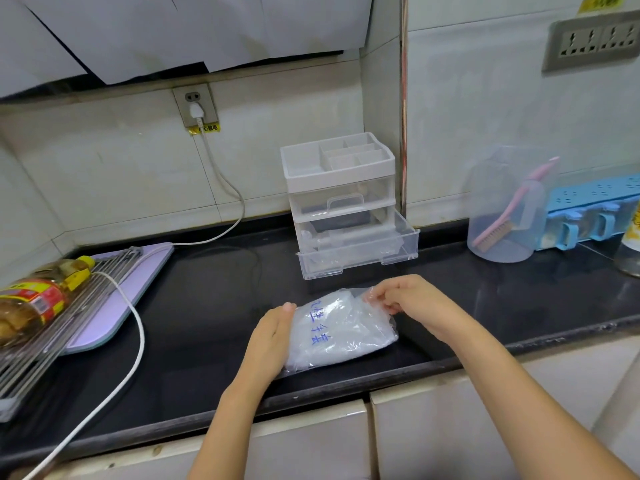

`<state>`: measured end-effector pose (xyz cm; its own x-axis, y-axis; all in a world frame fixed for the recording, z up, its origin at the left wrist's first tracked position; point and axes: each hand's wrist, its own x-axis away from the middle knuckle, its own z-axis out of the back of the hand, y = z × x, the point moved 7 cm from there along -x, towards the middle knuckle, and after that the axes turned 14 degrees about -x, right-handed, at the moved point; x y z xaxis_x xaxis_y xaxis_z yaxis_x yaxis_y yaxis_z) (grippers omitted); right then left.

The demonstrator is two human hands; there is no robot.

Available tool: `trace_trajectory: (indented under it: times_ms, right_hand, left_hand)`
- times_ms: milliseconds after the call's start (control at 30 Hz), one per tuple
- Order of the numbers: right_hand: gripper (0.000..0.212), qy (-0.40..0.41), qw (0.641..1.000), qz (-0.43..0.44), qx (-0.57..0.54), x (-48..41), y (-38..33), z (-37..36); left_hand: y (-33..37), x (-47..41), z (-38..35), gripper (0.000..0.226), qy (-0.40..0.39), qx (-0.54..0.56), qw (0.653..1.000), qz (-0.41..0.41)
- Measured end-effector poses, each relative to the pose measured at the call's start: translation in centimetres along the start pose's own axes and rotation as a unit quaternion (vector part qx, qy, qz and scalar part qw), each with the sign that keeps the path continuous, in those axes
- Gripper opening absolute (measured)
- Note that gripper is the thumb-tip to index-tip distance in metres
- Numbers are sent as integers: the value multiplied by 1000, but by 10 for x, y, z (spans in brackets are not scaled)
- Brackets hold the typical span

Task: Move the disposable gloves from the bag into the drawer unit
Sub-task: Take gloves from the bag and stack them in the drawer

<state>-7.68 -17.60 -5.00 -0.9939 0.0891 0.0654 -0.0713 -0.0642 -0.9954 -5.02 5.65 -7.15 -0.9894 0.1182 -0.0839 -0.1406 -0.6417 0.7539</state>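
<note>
A clear plastic bag (341,329) with blue writing lies on the black counter near its front edge, filled with thin see-through gloves. My left hand (272,337) lies against the bag's left side with straight fingers. My right hand (403,296) pinches the bag's crumpled far right end. Behind the bag stands a white and clear drawer unit (341,188). Its bottom drawer (360,252) is pulled out toward me and its upper drawer is closed.
A purple board with a metal rack (104,292) and an oil bottle (38,301) sit at left, crossed by a white cable (135,344). A clear jug holding a pink brush (509,209) and a blue dispenser rack (595,209) stand at right.
</note>
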Motion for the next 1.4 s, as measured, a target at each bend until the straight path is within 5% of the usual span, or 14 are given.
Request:
trace_trajectory:
  times_ms: [167,233,300,433,667,1033,1400]
  right_hand:
    - [32,-102,985,55,128,-8,18,-15]
    - [49,-113,974,46,189,-11,30,-17]
    - [55,-88,976,49,192,-12,36,-14]
    - [19,2,978,120,173,-11,32,-1]
    - [19,18,989,127,68,1,30,12]
    - [4,26,989,116,90,16,13,32]
    - [2,175,972,154,29,37,-10,89]
  left_hand:
    - [0,5,1,39,20,43,999,-4]
    - [4,6,1,33,19,42,999,-27]
    - [9,8,0,24,19,39,998,-39]
    - [8,7,0,27,25,22,998,-46]
    - [9,7,0,28,38,-7,998,-58]
    - [9,7,-2,28,38,-42,996,-62]
    - [1,-1,-5,24,32,-70,995,-60]
